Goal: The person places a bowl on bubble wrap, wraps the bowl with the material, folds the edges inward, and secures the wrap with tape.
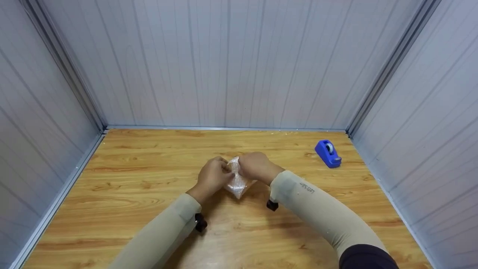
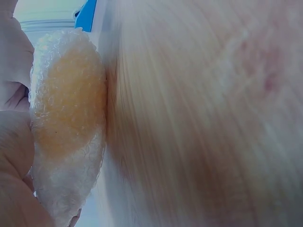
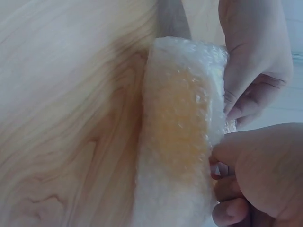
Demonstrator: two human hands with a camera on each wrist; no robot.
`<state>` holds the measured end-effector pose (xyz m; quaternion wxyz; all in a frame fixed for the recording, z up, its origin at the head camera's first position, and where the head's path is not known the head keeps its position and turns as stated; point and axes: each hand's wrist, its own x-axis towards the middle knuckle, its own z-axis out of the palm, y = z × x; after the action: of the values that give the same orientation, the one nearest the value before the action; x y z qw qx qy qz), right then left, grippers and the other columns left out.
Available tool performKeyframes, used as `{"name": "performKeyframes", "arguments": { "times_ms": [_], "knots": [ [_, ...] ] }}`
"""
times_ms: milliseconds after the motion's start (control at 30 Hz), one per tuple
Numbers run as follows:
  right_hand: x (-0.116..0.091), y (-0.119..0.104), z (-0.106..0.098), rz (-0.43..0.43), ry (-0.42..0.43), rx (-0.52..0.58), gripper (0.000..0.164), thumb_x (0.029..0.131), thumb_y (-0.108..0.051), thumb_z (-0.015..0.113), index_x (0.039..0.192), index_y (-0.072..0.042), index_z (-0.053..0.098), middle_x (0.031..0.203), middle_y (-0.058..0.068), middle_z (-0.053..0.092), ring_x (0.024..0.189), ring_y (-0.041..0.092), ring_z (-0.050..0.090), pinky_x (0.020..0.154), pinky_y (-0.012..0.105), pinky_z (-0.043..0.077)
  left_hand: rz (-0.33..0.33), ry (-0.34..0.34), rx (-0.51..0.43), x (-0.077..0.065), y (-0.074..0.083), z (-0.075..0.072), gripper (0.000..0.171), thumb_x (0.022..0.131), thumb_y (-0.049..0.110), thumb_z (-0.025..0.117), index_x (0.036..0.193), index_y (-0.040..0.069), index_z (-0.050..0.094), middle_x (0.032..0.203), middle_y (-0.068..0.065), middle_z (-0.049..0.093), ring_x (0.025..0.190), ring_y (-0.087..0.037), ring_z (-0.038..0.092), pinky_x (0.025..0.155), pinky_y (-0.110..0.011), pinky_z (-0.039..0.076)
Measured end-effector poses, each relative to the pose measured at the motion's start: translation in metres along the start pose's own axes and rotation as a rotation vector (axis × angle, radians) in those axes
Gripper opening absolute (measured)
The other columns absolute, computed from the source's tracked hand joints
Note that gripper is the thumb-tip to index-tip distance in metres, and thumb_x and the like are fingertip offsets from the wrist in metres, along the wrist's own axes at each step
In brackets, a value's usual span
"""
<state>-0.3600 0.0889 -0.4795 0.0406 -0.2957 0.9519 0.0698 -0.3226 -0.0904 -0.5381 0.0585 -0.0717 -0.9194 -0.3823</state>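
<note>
A bubble-wrap package (image 1: 238, 185) lies on the wooden tabletop between my two hands. Through the clear wrap (image 2: 71, 94) an orange-yellow thing shows; its kind cannot be made out. My left hand (image 1: 213, 173) pinches the upper side of the package from the left, thumb against the wrap. From the right, my right hand (image 1: 257, 166) grips the wrap with curled fingers, close to the left fingertips. The right wrist view shows the package (image 3: 182, 118) side-on, both hands meeting at its upper face. The fingers partly hide where the wrap overlaps.
A blue tape dispenser (image 1: 328, 153) with a roll in it stands at the back right of the wooden table (image 1: 149, 209). White panel walls (image 1: 227, 67) close off the back and both sides. Small black cameras hang under both wrists.
</note>
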Motion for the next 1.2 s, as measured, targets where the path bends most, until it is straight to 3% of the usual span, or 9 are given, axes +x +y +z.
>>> {"name": "performKeyframes", "arguments": {
  "times_ms": [200,367,500,633,767,933,1200],
  "knots": [
    [-0.002,0.000,0.002,0.068,0.037,0.058,0.026,0.106,-0.027,0.078,0.100,-0.002,0.077,0.095,0.016,0.081,0.082,0.034,0.075,0.079,0.052,0.068,-0.031,-0.008,0.011,-0.001,0.004,-0.001,0.014,0.096,0.021,0.093,0.092,0.008,0.088,0.127,-0.006,0.078,0.126,-0.032,0.073,0.104,-0.049,0.064],
    [-0.003,0.007,0.006,0.126,0.033,0.133,0.035,0.107,-0.037,0.080,0.099,-0.003,0.078,0.092,0.012,0.080,0.077,0.027,0.068,0.077,0.051,0.069,-0.046,-0.006,0.014,-0.002,0.005,-0.001,0.015,0.096,0.022,0.093,0.095,0.008,0.089,0.129,-0.006,0.078,0.127,-0.032,0.073,0.104,-0.049,0.064],
    [-0.006,0.017,0.008,0.152,-0.010,0.286,0.032,0.106,-0.037,0.081,0.096,-0.007,0.075,0.086,0.004,0.073,0.074,0.021,0.061,0.073,0.043,0.062,-0.049,-0.003,0.015,-0.002,0.004,0.000,0.015,0.096,0.022,0.093,0.096,0.007,0.089,0.129,-0.006,0.079,0.127,-0.032,0.074,0.103,-0.048,0.064],
    [-0.010,0.026,0.010,0.165,-0.039,0.480,0.024,0.106,-0.026,0.079,0.089,-0.014,0.067,0.080,-0.002,0.063,0.072,0.016,0.057,0.069,0.035,0.049,-0.052,-0.003,0.024,-0.002,0.003,-0.001,0.017,0.096,0.021,0.093,0.099,0.005,0.088,0.131,-0.007,0.079,0.127,-0.034,0.074,0.104,-0.049,0.064],
    [-0.011,0.031,0.016,0.182,-0.037,0.628,0.022,0.102,-0.015,0.077,0.087,-0.017,0.060,0.081,-0.003,0.058,0.072,0.014,0.055,0.067,0.032,0.046,-0.058,0.002,0.029,-0.003,0.003,-0.001,0.018,0.095,0.022,0.093,0.099,0.005,0.087,0.130,-0.007,0.079,0.125,-0.033,0.074,0.104,-0.049,0.064],
    [-0.010,0.034,0.024,0.216,-0.028,0.736,0.018,0.097,-0.007,0.075,0.098,-0.015,0.059,0.086,-0.001,0.054,0.073,0.014,0.053,0.063,0.029,0.045,-0.067,0.010,0.018,-0.004,0.004,0.001,0.016,0.095,0.022,0.094,0.098,0.009,0.084,0.124,-0.006,0.079,0.116,-0.029,0.074,0.097,-0.047,0.064],
    [-0.012,0.032,0.024,0.219,-0.028,0.786,0.021,0.103,-0.005,0.071,0.120,-0.011,0.061,0.086,0.001,0.053,0.072,0.015,0.055,0.060,0.028,0.047,-0.055,0.038,-0.020,-0.003,0.007,-0.001,0.012,0.097,0.018,0.091,0.100,0.009,0.084,0.117,-0.009,0.081,0.114,-0.031,0.076,0.097,-0.048,0.065]
  ]
}}
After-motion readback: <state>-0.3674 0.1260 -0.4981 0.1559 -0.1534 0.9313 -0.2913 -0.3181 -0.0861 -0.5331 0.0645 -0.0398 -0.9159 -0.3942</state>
